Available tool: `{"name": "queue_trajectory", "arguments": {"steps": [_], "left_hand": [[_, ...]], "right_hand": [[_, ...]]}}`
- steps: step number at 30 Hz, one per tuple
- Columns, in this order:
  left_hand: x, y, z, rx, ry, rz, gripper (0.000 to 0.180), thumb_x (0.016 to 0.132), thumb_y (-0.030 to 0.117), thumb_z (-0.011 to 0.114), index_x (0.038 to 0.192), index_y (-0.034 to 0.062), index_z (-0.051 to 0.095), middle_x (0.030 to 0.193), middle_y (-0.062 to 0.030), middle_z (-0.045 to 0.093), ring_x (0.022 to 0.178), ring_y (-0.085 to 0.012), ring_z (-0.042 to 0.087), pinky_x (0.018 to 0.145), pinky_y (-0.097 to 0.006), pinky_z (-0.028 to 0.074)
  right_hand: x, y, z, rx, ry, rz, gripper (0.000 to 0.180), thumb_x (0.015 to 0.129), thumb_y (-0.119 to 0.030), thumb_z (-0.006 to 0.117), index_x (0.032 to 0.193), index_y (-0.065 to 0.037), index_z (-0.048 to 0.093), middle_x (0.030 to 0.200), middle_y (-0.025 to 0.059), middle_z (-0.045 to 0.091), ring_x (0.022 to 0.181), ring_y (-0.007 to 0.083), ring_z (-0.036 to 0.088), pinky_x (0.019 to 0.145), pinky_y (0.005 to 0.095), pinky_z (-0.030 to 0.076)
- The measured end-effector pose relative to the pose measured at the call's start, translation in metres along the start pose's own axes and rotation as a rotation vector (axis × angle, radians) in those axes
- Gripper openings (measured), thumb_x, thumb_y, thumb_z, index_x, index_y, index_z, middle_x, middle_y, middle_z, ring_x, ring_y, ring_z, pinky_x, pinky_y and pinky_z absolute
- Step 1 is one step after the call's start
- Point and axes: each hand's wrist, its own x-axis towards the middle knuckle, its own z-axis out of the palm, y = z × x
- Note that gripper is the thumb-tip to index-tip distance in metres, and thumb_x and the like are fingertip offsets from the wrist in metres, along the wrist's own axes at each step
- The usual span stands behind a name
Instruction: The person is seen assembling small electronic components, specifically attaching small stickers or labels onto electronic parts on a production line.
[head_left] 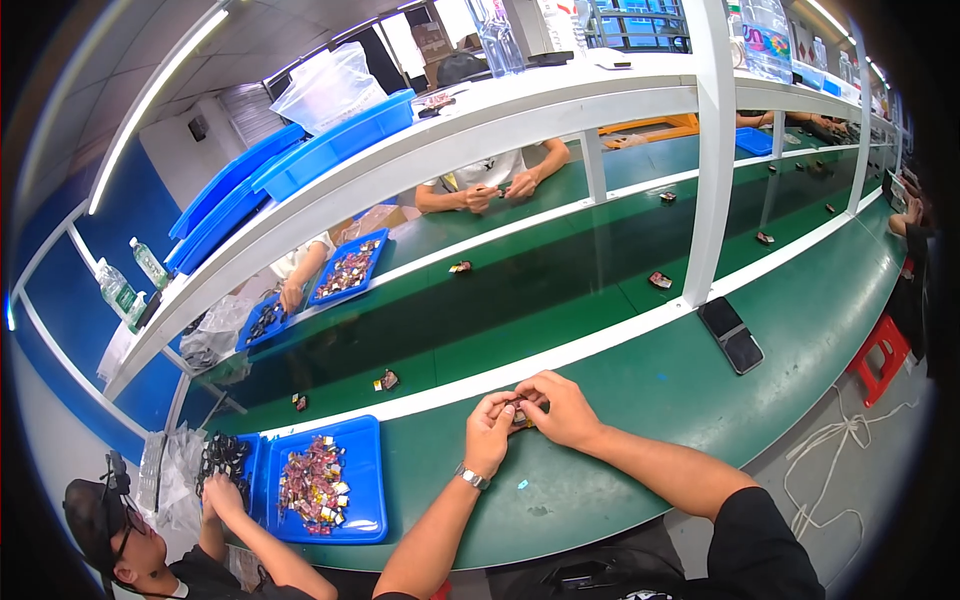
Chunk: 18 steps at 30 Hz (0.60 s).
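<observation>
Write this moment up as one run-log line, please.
left hand and right hand: together pinching a small part | over green bench | blue tray at left | phone at right

Both forearms are seen entering from the lower edge and meeting near the middle of the picture. The left hand (pixel 488 432) is raised from about 6 o'clock, with a wristwatch worn on the wrist, and its fingers (pixel 497 403) are curled inward. The right hand (pixel 562 408) is brought in from about 4 o'clock, the arm bare below a dark short sleeve. The fingertips of the two hands are pressed together, pinching something small between them.
</observation>
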Motion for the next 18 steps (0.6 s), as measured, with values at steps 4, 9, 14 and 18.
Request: {"name": "queue_trajectory", "arguments": {"steps": [4,9,14,18], "left_hand": [[0.0004,-0.0092,-0.0073,0.112,0.008,0.038,0.020,0.098,0.004,0.052,0.118,0.0009,0.054,0.110,-0.0087,0.066,0.097,-0.0153,0.065,0.084,-0.031,0.056],[0.0008,-0.0050,-0.0025,0.036,-0.067,0.064,0.023,0.097,0.000,0.052,0.120,-0.0005,0.053,0.113,-0.0093,0.064,0.101,-0.0148,0.063,0.085,-0.030,0.055],[0.0012,-0.0056,-0.0042,0.069,-0.083,0.079,0.025,0.096,-0.001,0.052,0.121,0.0000,0.052,0.115,-0.0096,0.063,0.102,-0.0166,0.063,0.087,-0.032,0.055],[0.0015,-0.0059,-0.0058,0.062,-0.089,0.073,0.025,0.096,-0.001,0.052,0.121,-0.0001,0.052,0.115,-0.0097,0.063,0.102,-0.0166,0.063,0.087,-0.032,0.055]], "right_hand": [[-0.0010,-0.0070,0.0017,-0.028,-0.041,0.029,0.016,0.081,-0.002,0.066,0.096,0.000,0.064,0.092,0.0112,0.063,0.075,0.0204,0.066,0.070,0.0304,0.055],[0.0007,-0.0012,-0.0027,-0.020,-0.023,0.055,0.018,0.080,-0.002,0.070,0.097,0.000,0.065,0.092,0.0103,0.064,0.078,0.0179,0.066,0.071,0.0282,0.056],[0.0007,-0.0047,-0.0034,-0.017,-0.023,0.016,0.017,0.080,-0.003,0.068,0.097,-0.001,0.064,0.090,0.0104,0.063,0.076,0.0197,0.065,0.070,0.0299,0.055],[0.0019,-0.0008,-0.0042,-0.008,-0.047,0.014,0.017,0.081,-0.003,0.068,0.097,-0.001,0.064,0.090,0.0100,0.063,0.076,0.0192,0.065,0.070,0.0297,0.055]]}}
